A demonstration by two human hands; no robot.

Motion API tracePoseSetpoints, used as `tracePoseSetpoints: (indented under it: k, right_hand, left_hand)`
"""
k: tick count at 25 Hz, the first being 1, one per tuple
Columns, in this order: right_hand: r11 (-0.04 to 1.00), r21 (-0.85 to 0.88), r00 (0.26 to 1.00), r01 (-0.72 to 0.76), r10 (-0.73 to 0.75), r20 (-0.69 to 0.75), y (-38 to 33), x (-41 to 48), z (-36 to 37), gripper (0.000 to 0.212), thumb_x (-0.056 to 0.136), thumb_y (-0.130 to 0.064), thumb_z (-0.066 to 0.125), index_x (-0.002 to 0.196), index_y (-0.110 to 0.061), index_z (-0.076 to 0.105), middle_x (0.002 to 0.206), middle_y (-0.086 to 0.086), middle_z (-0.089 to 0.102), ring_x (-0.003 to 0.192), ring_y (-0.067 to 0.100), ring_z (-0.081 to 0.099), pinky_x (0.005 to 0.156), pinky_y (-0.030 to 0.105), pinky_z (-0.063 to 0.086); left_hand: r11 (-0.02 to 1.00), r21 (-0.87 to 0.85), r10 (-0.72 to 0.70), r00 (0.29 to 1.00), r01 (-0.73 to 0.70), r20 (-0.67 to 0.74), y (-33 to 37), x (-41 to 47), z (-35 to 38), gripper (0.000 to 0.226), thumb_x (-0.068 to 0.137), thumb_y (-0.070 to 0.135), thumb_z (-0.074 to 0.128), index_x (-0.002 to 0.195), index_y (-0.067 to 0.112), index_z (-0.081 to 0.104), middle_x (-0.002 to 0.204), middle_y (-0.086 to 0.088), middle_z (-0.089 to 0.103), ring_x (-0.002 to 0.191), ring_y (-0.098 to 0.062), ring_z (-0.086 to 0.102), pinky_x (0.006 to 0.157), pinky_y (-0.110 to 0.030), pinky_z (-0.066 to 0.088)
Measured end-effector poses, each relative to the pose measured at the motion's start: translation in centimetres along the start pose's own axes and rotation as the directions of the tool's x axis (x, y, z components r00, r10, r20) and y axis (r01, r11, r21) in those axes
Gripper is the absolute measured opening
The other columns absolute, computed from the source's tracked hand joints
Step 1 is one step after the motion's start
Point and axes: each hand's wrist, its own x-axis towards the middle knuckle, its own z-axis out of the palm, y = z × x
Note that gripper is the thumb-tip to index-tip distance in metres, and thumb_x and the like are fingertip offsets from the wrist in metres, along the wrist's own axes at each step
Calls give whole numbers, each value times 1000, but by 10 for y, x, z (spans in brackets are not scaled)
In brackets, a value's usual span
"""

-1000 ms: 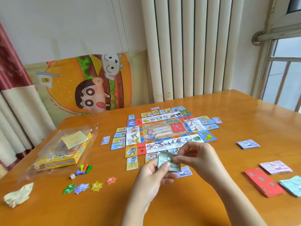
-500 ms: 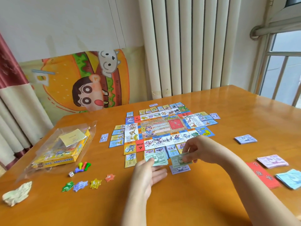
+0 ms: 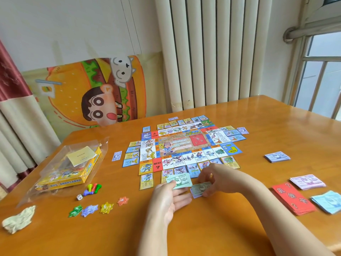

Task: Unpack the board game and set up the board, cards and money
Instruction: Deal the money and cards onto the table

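The colourful game board (image 3: 184, 145) lies flat mid-table, with property cards (image 3: 146, 179) laid around its edges. My left hand (image 3: 169, 198) holds a small stack of green money notes (image 3: 180, 180) just below the board's near edge. My right hand (image 3: 215, 180) pinches a single green note (image 3: 200, 187) and lowers it onto a purple note (image 3: 194, 195) lying on the table. At the right lie a red card stack (image 3: 293, 200), a pink-purple money pile (image 3: 307, 182), a light blue money pile (image 3: 328, 201) and a blue-purple pile (image 3: 276, 157).
The yellow game box (image 3: 73, 174) sits in a clear plastic bag at the left. Near it are coloured pawns (image 3: 92, 188), a white die (image 3: 79, 197), several star tokens (image 3: 97, 207) and a crumpled paper (image 3: 18, 219). A single purple note (image 3: 116, 156) lies left of the board.
My hands have separated: the right hand pulled one green note off the stack and carried it right and down to the purple note on the table. The left hand keeps the stack.
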Motion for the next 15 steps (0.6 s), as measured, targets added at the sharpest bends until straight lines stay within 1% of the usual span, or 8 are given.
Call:
tracePoseSetpoints:
  k: [1,3,5,7,9,11,13,15]
  right_hand:
    - [1000,15,1000,12,-12,11,0,1,1,39,74,-28,79,110,-32,65,98,-13,56,74,-4,48,64,14,37]
    - [998,58,999,21,-23,25,-1,2,3,36,76,-23,77,110,-34,67,96,-15,59,76,-4,49,66,13,38]
    - [996,79,999,33,-34,21,-2,0,4,35,78,-20,75,111,-32,67,86,-22,55,76,-5,50,65,10,37]
    - [995,86,999,40,-40,5,-2,0,5,35,80,-19,73,112,-31,67,81,-24,52,77,-5,50,67,10,39]
    - [996,82,999,35,-34,-6,0,-1,6,34,79,-21,74,110,-31,67,86,-22,55,85,2,53,74,16,43]
    - [996,87,999,22,-19,-31,0,0,8,32,78,-24,74,108,-32,67,95,-15,59,91,7,55,80,21,46]
    - [997,75,998,29,-24,-66,-2,-1,11,30,81,-27,73,110,-30,65,100,-11,55,93,9,54,81,23,46]
    - [998,28,995,56,-54,-84,-5,-3,14,30,84,-30,70,113,-29,63,102,-9,49,94,10,51,81,23,42]
  left_hand:
    - [1000,4,1,1000,-1,3,0,0,1,28,101,10,38,123,-5,46,94,-28,66,72,-37,68,51,-37,57]
    - [1000,5,3,1000,-3,4,0,0,2,27,101,10,37,122,-4,47,92,-27,66,71,-37,68,51,-36,58]
    - [1000,1,2,1000,-2,6,0,0,1,27,101,10,37,122,-3,48,92,-27,66,73,-38,67,51,-36,58]
    - [1000,-3,8,1000,-8,-9,-2,0,-2,26,101,10,38,121,-3,48,95,-28,65,75,-39,67,52,-37,58]
    - [1000,-15,3,1000,-3,-11,-3,0,-3,25,100,10,38,120,-2,48,96,-29,65,76,-38,67,55,-39,57]
    - [1000,-20,-15,1000,15,-3,-2,-1,-2,25,100,10,37,118,-2,51,96,-28,65,78,-37,66,61,-41,55]
    - [999,-18,-29,1000,29,2,-2,-1,0,26,100,9,36,116,-1,53,98,-28,65,81,-37,66,65,-42,53]
    - [999,-24,-33,999,33,4,-1,-2,2,25,100,8,34,113,0,54,97,-28,65,82,-37,65,66,-42,53]
